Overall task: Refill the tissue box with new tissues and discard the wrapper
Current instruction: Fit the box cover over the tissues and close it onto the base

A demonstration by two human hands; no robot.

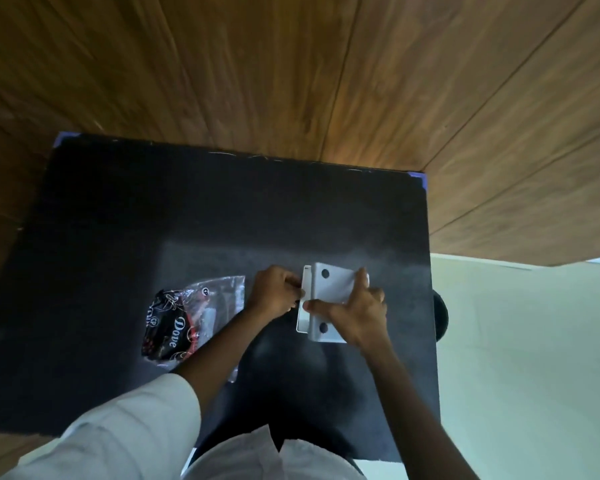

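A white tissue box [329, 289] lies on the black table [153, 202], its flat panel with two round holes facing up. A narrow white panel [303, 308] sticks out along its left side. My right hand [355, 315] lies over the box, fingers spread across the panel and gripping it. My left hand [274, 294] pinches the narrow white panel at the box's left edge. A crumpled clear plastic wrapper [187, 317] with black and red Dove print lies on the table, left of my left forearm.
Wooden wall panels [291, 81] rise behind the table's far edge. A pale floor [516, 358] lies to the right, with a dark round object [442, 318] at the table's right edge. White sleeves cover my upper arms.
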